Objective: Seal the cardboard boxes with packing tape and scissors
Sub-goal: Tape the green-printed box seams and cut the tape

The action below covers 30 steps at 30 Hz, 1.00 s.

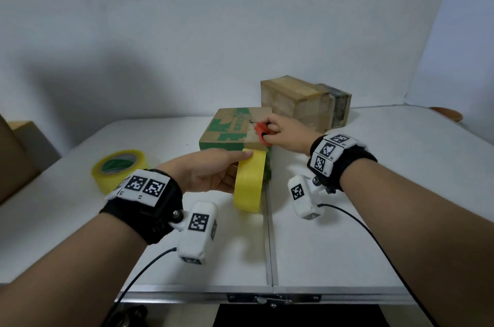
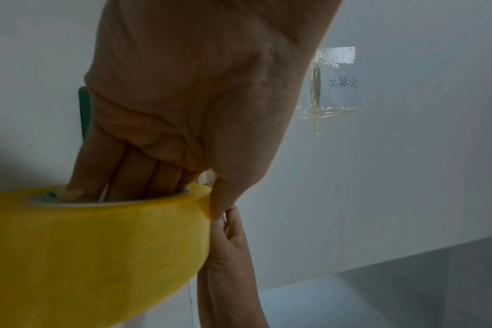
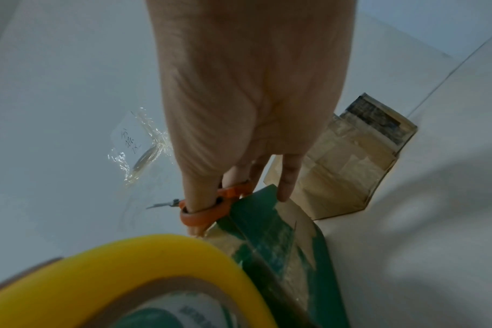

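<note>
A green-and-brown cardboard box (image 1: 232, 129) stands at the middle of the white table. My left hand (image 1: 211, 170) holds a yellow tape roll (image 1: 250, 179) on edge against the box's near face, fingers through the core (image 2: 121, 177) and thumb on the rim. My right hand (image 1: 283, 131) rests on the box's top right edge and grips small orange-handled scissors (image 1: 262, 133), thumb through one loop (image 3: 202, 213). Their short blades (image 3: 162, 203) point left and look nearly closed. In the right wrist view the roll (image 3: 121, 277) fills the lower left beside the box (image 3: 270, 242).
A second yellow tape roll (image 1: 119, 170) lies flat at the left. A taped brown box (image 1: 302, 102) stands behind the green one. Brown cardboard (image 1: 16, 155) is at the far left edge. The table seam (image 1: 270, 233) runs toward me, and wrist-camera cables hang over the front edge.
</note>
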Tool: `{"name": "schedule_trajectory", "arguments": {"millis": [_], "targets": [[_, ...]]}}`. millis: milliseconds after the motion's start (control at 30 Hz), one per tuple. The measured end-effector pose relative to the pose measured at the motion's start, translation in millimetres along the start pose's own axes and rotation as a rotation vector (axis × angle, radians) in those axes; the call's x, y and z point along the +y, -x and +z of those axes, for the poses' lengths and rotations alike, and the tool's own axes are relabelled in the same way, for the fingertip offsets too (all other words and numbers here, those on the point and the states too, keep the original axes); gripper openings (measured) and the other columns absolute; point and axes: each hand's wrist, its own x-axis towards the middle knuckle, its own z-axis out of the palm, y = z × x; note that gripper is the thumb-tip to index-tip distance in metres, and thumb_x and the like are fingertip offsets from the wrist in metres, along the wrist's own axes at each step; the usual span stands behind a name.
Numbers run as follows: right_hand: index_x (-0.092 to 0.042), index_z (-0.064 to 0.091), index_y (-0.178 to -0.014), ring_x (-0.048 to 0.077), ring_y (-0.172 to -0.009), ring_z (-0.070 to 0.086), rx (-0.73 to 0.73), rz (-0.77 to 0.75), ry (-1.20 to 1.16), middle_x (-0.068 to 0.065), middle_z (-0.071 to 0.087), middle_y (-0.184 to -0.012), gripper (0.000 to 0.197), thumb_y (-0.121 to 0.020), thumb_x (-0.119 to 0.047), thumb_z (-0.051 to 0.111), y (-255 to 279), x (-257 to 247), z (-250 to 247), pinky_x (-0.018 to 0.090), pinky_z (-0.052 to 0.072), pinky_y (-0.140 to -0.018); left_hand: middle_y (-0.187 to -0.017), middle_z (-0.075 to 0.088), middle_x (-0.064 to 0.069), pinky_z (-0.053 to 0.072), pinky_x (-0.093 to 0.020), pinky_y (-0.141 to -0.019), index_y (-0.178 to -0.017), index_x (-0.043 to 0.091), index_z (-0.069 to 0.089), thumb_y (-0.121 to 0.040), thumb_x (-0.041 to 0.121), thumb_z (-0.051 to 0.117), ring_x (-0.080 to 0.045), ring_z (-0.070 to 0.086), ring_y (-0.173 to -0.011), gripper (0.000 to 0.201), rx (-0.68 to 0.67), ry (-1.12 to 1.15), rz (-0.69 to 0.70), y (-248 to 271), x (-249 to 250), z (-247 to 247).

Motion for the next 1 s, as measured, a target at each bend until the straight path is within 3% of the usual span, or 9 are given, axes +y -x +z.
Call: {"name": "schedule_trajectory", "arguments": {"millis": [100, 233, 400, 633, 800, 900, 1000], "targets": [[-0.027, 0.055, -0.109, 0.016, -0.114, 0.061, 0.006, 0.009, -0.037, 0.001, 0.067, -0.121, 0.033, -0.082, -0.022, 0.074, 3.4, 1.7, 0.7, 0.036, 0.047, -0.102, -0.113, 0.070, -0.014, 0.051, -0.043, -0.097, -0.122, 0.011, 0.058, -0.098, 0.036, 0.052, -0.030, 0.066, -0.104, 0.036, 0.011, -0.002, 0.010, -1.4, -0.6, 1.6], [-0.022, 0.056, -0.110, 0.011, -0.109, 0.060, 0.108, -0.025, 0.025, -0.001, 0.066, -0.119, 0.037, -0.080, -0.028, 0.078, 7.3, 0.0, 5.8, 0.021, 0.046, -0.089, -0.111, 0.071, -0.015, 0.050, -0.045, -0.099, -0.122, 0.011, 0.060, -0.097, 0.038, 0.053, -0.032, 0.066, -0.105, 0.038, 0.043, -0.022, 0.013, -2.8, -1.7, 4.0], [-0.028, 0.053, -0.100, 0.013, -0.106, 0.063, 0.160, -0.050, 0.047, -0.001, 0.069, -0.115, 0.035, -0.078, -0.032, 0.079, 9.3, 1.1, 10.6, 0.027, 0.049, -0.090, -0.108, 0.071, -0.016, 0.050, -0.045, -0.096, -0.118, 0.011, 0.062, -0.096, 0.040, 0.054, -0.028, 0.067, -0.093, 0.038, 0.068, -0.030, 0.013, 4.3, -5.6, 5.7], [-0.028, 0.050, -0.098, 0.012, -0.096, 0.060, 0.173, -0.078, 0.120, -0.001, 0.068, -0.110, 0.032, -0.081, -0.032, 0.077, 7.3, 1.3, 10.2, 0.024, 0.044, -0.077, -0.102, 0.071, -0.017, 0.054, -0.044, -0.089, -0.120, 0.007, 0.061, -0.096, 0.042, 0.053, -0.028, 0.065, -0.088, 0.043, 0.085, -0.095, -0.025, 11.3, 6.8, 7.5], [-0.027, 0.052, -0.101, 0.017, -0.106, 0.064, 0.184, -0.063, 0.130, 0.001, 0.069, -0.116, 0.033, -0.080, -0.037, 0.076, 5.1, 4.8, 12.8, 0.036, 0.052, -0.090, -0.112, 0.069, -0.020, 0.058, -0.038, -0.082, -0.122, 0.005, 0.060, -0.097, 0.044, 0.051, -0.028, 0.067, -0.090, 0.047, 0.056, -0.163, -0.105, 10.6, 4.4, 6.9], [-0.019, 0.056, -0.106, 0.018, -0.109, 0.063, 0.199, -0.057, 0.095, 0.002, 0.068, -0.117, 0.037, -0.080, -0.035, 0.077, 3.8, 7.9, 15.2, 0.037, 0.051, -0.092, -0.111, 0.070, -0.015, 0.059, -0.037, -0.080, -0.123, 0.011, 0.057, -0.097, 0.045, 0.051, -0.028, 0.070, -0.095, 0.044, 0.099, -0.207, -0.073, 9.0, 2.7, 2.4], [-0.017, 0.056, -0.110, 0.017, -0.112, 0.062, 0.205, -0.059, 0.056, 0.003, 0.067, -0.120, 0.038, -0.081, -0.031, 0.077, 3.1, 10.2, 17.6, 0.029, 0.049, -0.091, -0.110, 0.068, -0.008, 0.059, -0.033, -0.074, -0.124, 0.014, 0.049, -0.093, 0.044, 0.058, -0.023, 0.070, -0.092, 0.044, 0.211, -0.187, 0.029, 2.6, -4.9, 0.8]]}}
